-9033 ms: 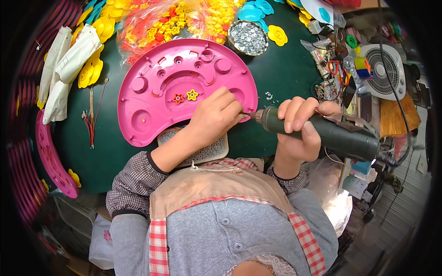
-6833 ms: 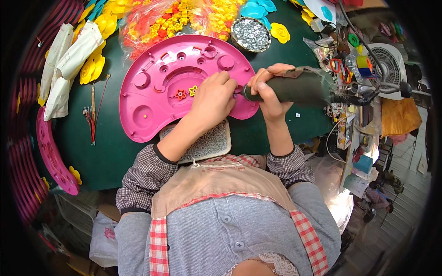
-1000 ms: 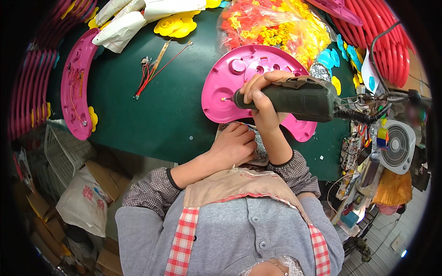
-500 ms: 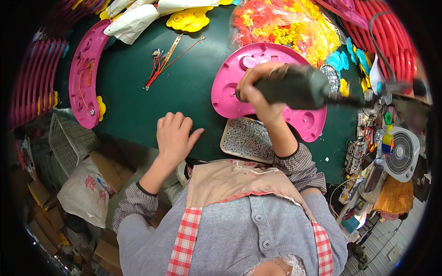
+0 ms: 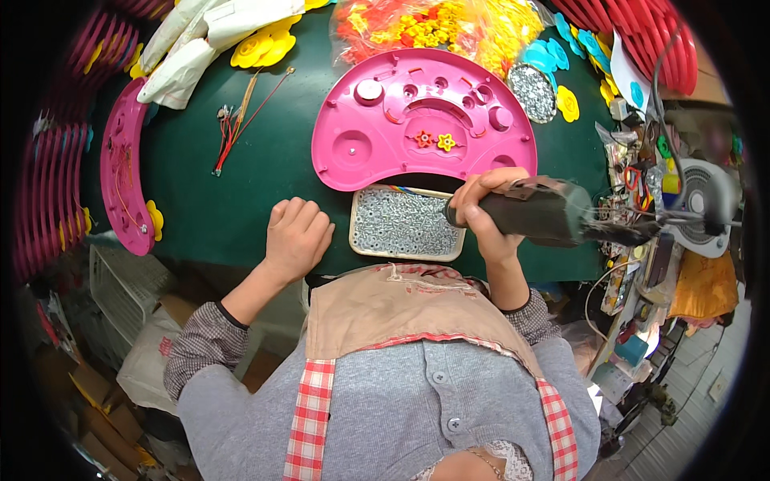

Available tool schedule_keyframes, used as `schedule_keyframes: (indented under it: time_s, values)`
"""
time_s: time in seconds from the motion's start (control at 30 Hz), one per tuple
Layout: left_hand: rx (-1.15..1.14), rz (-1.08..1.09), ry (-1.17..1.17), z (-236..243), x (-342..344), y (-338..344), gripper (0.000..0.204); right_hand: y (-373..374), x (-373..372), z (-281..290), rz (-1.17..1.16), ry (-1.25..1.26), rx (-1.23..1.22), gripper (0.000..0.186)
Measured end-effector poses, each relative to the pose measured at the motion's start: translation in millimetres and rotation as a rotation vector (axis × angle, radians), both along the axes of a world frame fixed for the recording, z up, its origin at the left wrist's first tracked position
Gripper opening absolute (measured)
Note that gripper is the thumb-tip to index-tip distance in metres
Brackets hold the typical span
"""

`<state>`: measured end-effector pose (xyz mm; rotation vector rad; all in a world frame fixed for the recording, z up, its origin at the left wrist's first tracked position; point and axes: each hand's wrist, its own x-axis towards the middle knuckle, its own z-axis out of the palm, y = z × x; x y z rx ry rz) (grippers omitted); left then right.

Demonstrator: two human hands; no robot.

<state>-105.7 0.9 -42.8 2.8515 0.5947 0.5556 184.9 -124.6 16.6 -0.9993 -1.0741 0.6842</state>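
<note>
My right hand (image 5: 491,210) grips a dark electric screwdriver (image 5: 533,212), held nearly level. The screwdriver's left end is over the right side of a shallow white-rimmed tray (image 5: 407,255) of small silver metal parts (image 5: 405,222). Just beyond the tray lies a pink curved plastic panel (image 5: 425,176) with round recesses, a red gear (image 5: 424,139) and a yellow gear (image 5: 446,142) at its middle. Left of the tray, my left hand (image 5: 297,244) rests at the table edge, fingers curled under; whatever they may hold is hidden.
Wires with small electronic parts (image 5: 233,132) lie left of the panel. Another pink panel (image 5: 128,180) stands farther left. Behind are a bag of red and yellow parts (image 5: 437,28) and a round container of silver bits (image 5: 532,94). A white fan (image 5: 706,188) stands at right.
My right hand and the screwdriver have come off the pink panel, back toward me, to the tray. My left hand's fingers have curled in. The whole view has shifted.
</note>
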Motion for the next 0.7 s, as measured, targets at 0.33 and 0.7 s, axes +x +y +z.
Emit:
schedule_keyframes:
  time_s: [0.33, 0.7]
  values:
    - [-0.343, -0.123, -0.343, 36, 110, -33, 0.031, -14, 11, 45, 0.066, 0.165, 0.216, 0.043]
    - [-0.438, -0.202, -0.362, 37, 129, -27, 0.018, -22, 16, 56, 0.038, 0.234, 0.215, 0.041]
